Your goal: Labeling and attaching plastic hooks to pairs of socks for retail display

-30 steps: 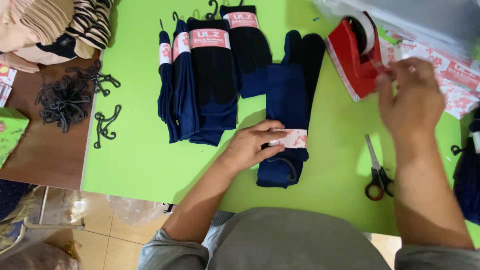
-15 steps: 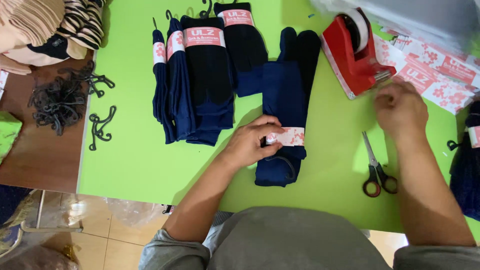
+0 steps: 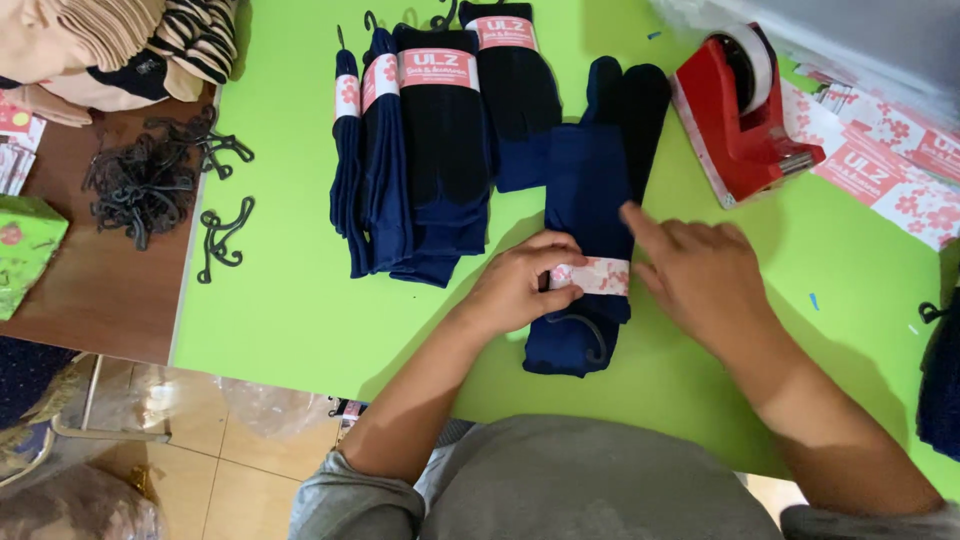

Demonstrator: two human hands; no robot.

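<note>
A bright green desk (image 3: 300, 300) carries a row of banded dark blue socks (image 3: 430, 150) along its far side. Just right of them lies a folded navy sock pair (image 3: 585, 200), near the desk's middle, wrapped by a pink paper band (image 3: 600, 277). A red tape dispenser (image 3: 740, 120) stands well to the right. The left hand (image 3: 520, 285) pinches the band's left end in a closed grip. The right hand (image 3: 700, 275) lies loosely open, fingers touching the band's right end, holding nothing visible.
</note>
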